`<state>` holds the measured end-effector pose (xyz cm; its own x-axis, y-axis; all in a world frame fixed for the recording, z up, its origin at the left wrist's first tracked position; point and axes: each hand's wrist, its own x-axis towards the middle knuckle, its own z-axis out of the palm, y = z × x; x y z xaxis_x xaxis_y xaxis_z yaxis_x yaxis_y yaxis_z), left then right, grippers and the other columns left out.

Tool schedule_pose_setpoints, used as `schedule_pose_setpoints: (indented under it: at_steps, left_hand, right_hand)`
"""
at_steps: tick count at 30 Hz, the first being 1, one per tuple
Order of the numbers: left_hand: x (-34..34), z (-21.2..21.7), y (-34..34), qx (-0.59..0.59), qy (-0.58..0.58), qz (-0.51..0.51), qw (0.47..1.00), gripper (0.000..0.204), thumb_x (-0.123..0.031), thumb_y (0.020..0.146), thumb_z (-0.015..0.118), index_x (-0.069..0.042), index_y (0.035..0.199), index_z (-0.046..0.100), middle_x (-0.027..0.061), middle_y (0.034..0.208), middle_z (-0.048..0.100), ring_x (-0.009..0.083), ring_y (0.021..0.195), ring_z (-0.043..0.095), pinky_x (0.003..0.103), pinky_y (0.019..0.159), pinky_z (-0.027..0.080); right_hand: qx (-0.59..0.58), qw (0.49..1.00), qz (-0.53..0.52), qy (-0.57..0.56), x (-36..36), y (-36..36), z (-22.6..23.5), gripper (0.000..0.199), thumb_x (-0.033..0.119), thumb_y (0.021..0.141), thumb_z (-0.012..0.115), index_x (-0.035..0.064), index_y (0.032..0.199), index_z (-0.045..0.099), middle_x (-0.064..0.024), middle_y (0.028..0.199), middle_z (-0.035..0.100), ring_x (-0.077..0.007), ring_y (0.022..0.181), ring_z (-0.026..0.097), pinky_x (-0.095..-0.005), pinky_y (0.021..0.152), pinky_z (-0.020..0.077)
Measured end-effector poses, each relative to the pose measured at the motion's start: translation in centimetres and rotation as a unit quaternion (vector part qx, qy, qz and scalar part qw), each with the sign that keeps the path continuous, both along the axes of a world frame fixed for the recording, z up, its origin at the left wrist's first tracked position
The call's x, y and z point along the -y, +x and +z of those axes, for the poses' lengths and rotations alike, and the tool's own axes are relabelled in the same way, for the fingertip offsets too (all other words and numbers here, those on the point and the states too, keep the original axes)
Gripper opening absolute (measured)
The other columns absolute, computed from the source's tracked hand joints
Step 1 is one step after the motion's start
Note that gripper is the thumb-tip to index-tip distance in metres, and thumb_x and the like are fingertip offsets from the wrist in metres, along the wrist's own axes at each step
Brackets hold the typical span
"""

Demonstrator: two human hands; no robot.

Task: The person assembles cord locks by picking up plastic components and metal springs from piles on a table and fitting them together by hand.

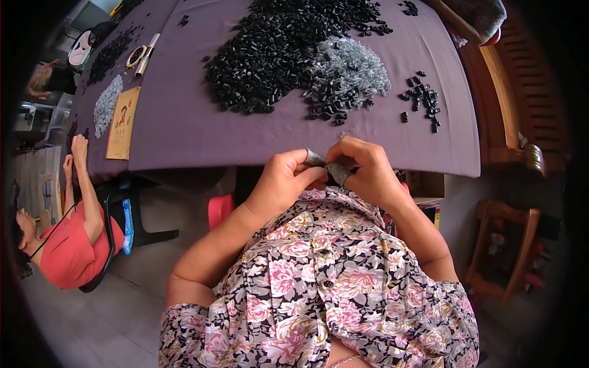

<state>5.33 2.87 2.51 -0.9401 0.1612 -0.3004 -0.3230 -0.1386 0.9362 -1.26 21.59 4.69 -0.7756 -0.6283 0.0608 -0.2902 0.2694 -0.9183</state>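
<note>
My left hand (pixel 283 178) and my right hand (pixel 370 170) meet just off the table's near edge, in front of my body. Fingers on both are bent and pinched together. A grey finger cover (pixel 315 158) wraps a finger of the left hand, and another grey cover (pixel 337 173) is on the right. Whatever lies between the fingertips is too small and hidden to name. Beyond them on the table is a big heap of small black plastic pieces (pixel 264 67). Against its right side lies a pile of small clear, silvery pieces (pixel 353 67).
A purple cloth covers the table (pixel 178 116). Loose black pieces (pixel 423 101) lie at right. Toward the left are a yellow booklet (pixel 123 122), a tape roll (pixel 136 56) and more piles. Someone in a red shirt (pixel 76 251) sits there; a wooden chair (pixel 503 245) stands right.
</note>
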Motion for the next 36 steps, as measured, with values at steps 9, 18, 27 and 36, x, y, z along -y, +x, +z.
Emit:
schedule_pose_setpoints:
  at_steps: [9, 18, 27, 36]
  left_hand:
    - [0.4, 0.2, 0.1, 0.051, 0.009, -0.040, 0.998, 0.010, -0.004, 0.097, 0.058, 0.003, 0.103, 0.062, 0.0068, 0.089, 0.071, 0.0115, 0.078, 0.068, 0.026, 0.070, 0.057]
    - [0.5, 0.2, 0.0, 0.079, 0.168, 0.030, 0.982, 0.017, -0.016, 0.099, 0.057, -0.001, 0.104, 0.064, 0.0108, 0.094, 0.073, 0.0180, 0.079, 0.072, 0.026, 0.071, 0.058]
    - [0.4, -0.7, 1.2, 0.065, 0.194, 0.062, 0.977, 0.020, -0.018, 0.098, 0.060, 0.000, 0.105, 0.064, 0.0088, 0.095, 0.071, 0.0152, 0.078, 0.071, 0.027, 0.072, 0.060]
    - [0.2, -0.3, 0.7, 0.047, 0.203, 0.082, 0.975, 0.018, -0.016, 0.099, 0.059, -0.001, 0.107, 0.064, 0.0103, 0.095, 0.072, 0.0182, 0.080, 0.072, 0.026, 0.071, 0.058]
  right_hand:
    - [-0.013, 0.999, 0.031, 0.032, -0.1, 0.1, 0.0, 0.018, -0.009, 0.078, 0.068, -0.0016, 0.094, 0.065, -0.0067, 0.084, 0.063, -0.0135, 0.078, 0.066, -0.0279, 0.069, 0.0521]
    - [-0.017, 0.999, -0.021, -0.040, 0.2, 0.7, 0.5, 0.028, -0.011, 0.077, 0.062, -0.0018, 0.102, 0.069, -0.0096, 0.095, 0.061, -0.0205, 0.082, 0.064, -0.0294, 0.070, 0.0507]
    - [0.058, 0.990, 0.091, -0.086, 0.0, 1.3, -0.3, 0.047, -0.009, 0.072, 0.057, 0.0040, 0.116, 0.070, -0.0082, 0.111, 0.050, -0.0193, 0.102, 0.053, -0.0263, 0.084, 0.0441]
    - [0.064, 0.986, 0.012, -0.153, 1.0, 0.9, -1.4, 0.036, -0.014, 0.081, 0.059, 0.0005, 0.113, 0.068, -0.0073, 0.106, 0.058, -0.0139, 0.096, 0.060, -0.0260, 0.085, 0.0489]
